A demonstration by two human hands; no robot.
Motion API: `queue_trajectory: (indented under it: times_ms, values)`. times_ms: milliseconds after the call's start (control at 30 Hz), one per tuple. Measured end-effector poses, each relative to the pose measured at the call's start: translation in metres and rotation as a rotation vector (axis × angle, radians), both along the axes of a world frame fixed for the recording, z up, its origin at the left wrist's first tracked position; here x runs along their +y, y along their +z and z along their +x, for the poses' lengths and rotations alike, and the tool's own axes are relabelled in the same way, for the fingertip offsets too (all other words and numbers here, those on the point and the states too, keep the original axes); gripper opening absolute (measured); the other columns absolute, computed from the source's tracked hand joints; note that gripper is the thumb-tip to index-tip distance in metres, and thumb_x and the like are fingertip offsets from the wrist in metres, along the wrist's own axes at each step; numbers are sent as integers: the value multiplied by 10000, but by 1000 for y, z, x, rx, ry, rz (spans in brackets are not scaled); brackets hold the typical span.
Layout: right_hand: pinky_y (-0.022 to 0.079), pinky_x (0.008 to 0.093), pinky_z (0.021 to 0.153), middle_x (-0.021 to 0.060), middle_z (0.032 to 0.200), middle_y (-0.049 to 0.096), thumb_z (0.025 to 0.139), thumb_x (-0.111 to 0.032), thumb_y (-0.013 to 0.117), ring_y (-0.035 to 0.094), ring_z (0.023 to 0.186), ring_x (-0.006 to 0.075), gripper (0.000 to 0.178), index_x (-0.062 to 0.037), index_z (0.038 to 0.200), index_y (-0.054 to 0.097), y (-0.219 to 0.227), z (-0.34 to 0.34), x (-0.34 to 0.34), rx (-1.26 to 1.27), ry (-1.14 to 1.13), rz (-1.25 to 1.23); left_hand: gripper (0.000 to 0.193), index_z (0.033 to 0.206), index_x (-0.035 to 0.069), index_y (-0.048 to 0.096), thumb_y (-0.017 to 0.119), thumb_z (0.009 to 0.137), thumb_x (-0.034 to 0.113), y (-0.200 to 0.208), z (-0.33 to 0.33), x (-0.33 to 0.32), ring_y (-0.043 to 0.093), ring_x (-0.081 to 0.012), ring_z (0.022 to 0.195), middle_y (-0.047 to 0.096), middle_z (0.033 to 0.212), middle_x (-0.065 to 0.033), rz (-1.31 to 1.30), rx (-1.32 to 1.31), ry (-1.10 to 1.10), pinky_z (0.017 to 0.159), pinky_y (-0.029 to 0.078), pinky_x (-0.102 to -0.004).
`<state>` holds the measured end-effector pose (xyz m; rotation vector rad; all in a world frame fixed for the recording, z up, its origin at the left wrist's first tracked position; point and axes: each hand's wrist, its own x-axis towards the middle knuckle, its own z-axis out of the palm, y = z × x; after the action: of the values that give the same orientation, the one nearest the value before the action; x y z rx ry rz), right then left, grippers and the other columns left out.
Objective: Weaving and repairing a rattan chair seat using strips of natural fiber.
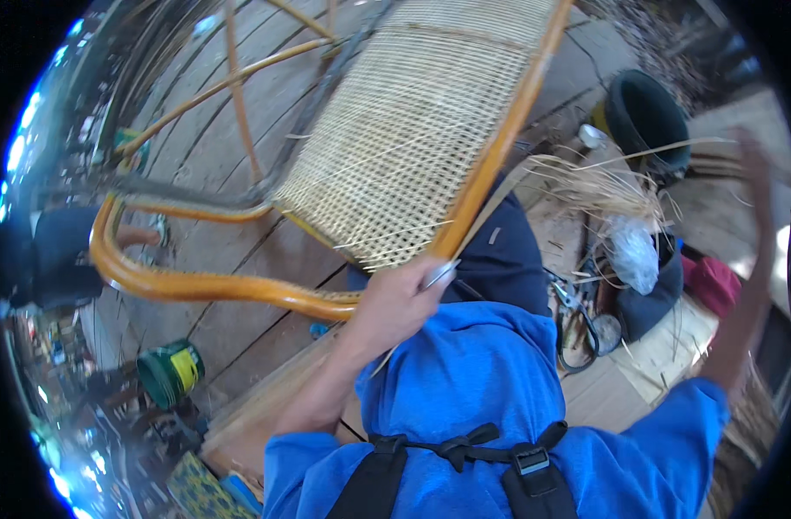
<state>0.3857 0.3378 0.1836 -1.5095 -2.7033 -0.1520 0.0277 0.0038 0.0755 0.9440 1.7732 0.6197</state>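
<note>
A wooden chair frame with a woven cane panel leans across my lap, and loose strand ends stick out along the lower weave. By the panel's lower corner, my left hand is closed on a pale cane strip, with a small shiny metal piece at the thumb; its kind is unclear. One end of the strip hangs below that hand. Far out to the right, my right hand is raised and blurred. A thin cane strand stretches in the air to it; the fingers themselves are smeared.
A loose cane bundle lies right of my knee, near a dark bucket. Beside my leg are a clear plastic bag, scissors and pliers. A green pail stands left on the plank floor.
</note>
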Motion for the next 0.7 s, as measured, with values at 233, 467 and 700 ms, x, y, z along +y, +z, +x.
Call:
queue_trajectory:
  times_ms: [233,467,700]
  values:
    - [451,231,581,11,809,616,888,-191,544,562,673,104,206,-28,969,639,-139,-134,-183,1209,-98,-1083,237,772,31,568,519,897,226,-19,50,85,443,-64,528,476,550,7,129,-281,-287,490,373,-250]
    - [377,210,456,3,634,530,909,-272,505,478,508,77,251,-73,861,650,-139,86,-49,1074,-714,-52,200,844,39,585,504,884,217,-45,-6,22,458,-69,519,529,604,4,-231,-132,-491,489,379,-235]
    - [421,238,392,37,538,534,817,-334,559,514,425,108,333,-28,693,610,-147,24,-159,567,-580,-942,181,891,26,591,534,868,196,-57,14,43,473,-52,505,548,625,3,-360,-426,-293,455,372,-172]
